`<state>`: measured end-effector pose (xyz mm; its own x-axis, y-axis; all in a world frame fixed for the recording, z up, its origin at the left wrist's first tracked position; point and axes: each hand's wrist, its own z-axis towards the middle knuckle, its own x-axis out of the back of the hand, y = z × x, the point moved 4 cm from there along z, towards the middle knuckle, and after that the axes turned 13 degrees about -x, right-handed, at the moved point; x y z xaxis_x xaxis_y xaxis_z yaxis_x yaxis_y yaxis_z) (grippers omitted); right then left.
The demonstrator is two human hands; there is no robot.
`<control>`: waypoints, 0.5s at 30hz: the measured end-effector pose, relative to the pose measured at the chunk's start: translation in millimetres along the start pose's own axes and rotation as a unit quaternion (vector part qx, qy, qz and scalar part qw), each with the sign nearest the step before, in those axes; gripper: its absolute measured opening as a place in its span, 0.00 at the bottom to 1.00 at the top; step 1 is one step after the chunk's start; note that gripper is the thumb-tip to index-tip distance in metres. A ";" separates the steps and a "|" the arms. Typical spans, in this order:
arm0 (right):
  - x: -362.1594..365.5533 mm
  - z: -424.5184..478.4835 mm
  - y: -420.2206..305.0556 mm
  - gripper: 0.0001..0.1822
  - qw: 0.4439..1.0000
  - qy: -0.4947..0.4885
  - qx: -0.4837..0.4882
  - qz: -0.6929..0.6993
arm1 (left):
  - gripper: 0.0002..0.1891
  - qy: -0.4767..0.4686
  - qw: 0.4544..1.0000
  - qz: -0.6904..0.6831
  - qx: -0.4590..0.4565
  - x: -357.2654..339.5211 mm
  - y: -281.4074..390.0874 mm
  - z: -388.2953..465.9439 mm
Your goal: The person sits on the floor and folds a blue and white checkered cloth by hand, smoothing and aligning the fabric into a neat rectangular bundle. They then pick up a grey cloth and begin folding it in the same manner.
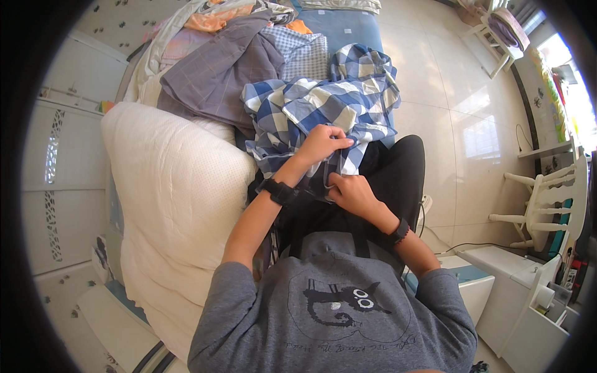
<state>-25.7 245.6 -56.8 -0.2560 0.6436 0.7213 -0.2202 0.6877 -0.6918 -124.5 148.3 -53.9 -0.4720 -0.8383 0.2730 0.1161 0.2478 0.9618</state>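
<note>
A crumpled blue-and-white checked cloth (322,105) lies in front of me, its near end hanging over my lap. My left hand (322,144) pinches a fold of it between thumb and fingers. Just below and to the right, my right hand (352,191) grips the cloth's lower edge, with a darker edge strip at its fingertips. Past the checked cloth, a grey-purple plaid fabric (224,70) and a small-check light blue cloth (308,53) lie on the bed. What kind of piece the checked cloth is, I cannot tell.
A thick cream quilt (182,186) fills the left side of the bed. More bedding (214,18) is heaped at the far end. The blue mattress (357,32) shows at the back. On the right stand a white wooden chair (555,205) and a white cabinet (499,265); cables run over the tiled floor.
</note>
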 end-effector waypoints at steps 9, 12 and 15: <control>14.5 4.4 -1.8 0.04 0.998 0.063 -0.006 0.015 | 0.08 0.069 0.990 -0.119 0.023 16.1 30.8 -7.5; 12.8 4.8 0.1 0.04 0.998 0.061 -0.009 0.028 | 0.08 0.074 0.989 -0.127 0.027 15.3 27.3 -7.4; 11.5 5.9 1.6 0.05 0.996 0.014 -0.020 0.090 | 0.08 0.079 0.986 -0.142 0.023 12.4 19.0 -7.7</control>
<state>-34.6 252.1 -49.8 -0.2604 0.7664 0.5873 -0.1352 0.5733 -0.8081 -121.4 138.9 -32.1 -0.3375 -0.9413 -0.0035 -0.0428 0.0116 0.9990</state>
